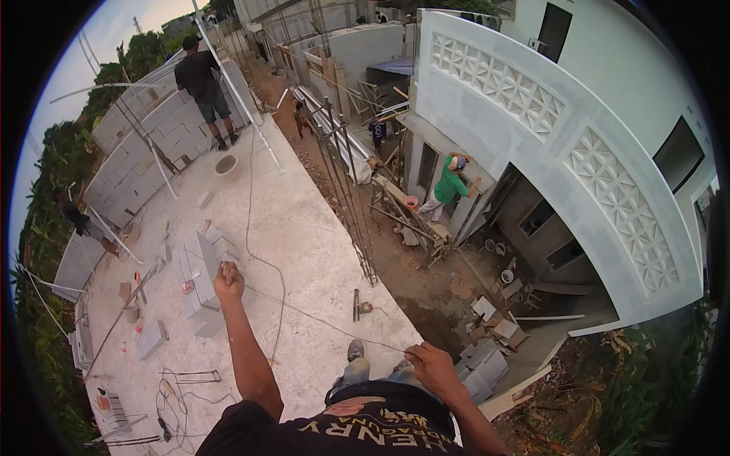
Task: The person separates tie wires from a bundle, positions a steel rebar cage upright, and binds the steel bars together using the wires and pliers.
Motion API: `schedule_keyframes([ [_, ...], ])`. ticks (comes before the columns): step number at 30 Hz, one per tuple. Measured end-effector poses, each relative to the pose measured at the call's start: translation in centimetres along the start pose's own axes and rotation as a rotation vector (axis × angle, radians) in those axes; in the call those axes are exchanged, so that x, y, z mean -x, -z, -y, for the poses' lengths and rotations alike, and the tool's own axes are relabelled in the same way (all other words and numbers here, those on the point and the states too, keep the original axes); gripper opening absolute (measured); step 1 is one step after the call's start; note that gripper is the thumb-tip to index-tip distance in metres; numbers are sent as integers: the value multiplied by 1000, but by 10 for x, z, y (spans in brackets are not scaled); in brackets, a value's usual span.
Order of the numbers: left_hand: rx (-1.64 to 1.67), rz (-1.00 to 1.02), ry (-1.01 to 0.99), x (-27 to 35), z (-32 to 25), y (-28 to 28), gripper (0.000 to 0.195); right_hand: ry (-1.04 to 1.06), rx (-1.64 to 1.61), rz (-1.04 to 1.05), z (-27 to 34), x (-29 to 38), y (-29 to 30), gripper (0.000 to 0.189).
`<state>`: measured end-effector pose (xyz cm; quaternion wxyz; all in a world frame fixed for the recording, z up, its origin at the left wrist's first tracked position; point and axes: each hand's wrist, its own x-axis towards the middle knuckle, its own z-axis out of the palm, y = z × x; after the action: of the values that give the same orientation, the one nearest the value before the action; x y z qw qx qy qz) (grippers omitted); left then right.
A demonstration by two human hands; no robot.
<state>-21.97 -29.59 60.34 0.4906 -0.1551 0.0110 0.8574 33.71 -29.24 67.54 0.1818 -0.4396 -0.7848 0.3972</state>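
My left hand (230, 280) is raised over the concrete slab with its fingers curled, beside a stack of grey lightweight blocks (199, 265). A thin wire or cord (336, 328) runs from near this hand across the slab to my right hand (428, 365), which pinches it between thumb and fingers near the slab's edge. Whether the left fingers also hold the cord is hard to see. Pincers (356, 305) and a small round brown object (365, 307) lie on the slab beyond my shoes.
The slab drops off at its right edge beside tall rebar (342, 165). A person in green (450, 185) stands on scaffolding below. Two other people stand by the block wall (114, 182). A cable (249, 211), a bucket (226, 165) and loose blocks (151, 340) lie about.
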Motion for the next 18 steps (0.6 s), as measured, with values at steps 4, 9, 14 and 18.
schedule_keyframes([
  [4,-89,181,9,0,2,-28,25,21,42,421,-5,8,3,14],
  [9,-37,138,-85,3,-29,-41,25,-39,-673,646,-1,12,43,19],
  [14,-54,225,-153,20,-19,-51,30,-269,-325,40,-22,5,22,18],
  [18,-224,300,-223,32,-40,-69,22,-17,-395,640,-25,17,11,21],
])
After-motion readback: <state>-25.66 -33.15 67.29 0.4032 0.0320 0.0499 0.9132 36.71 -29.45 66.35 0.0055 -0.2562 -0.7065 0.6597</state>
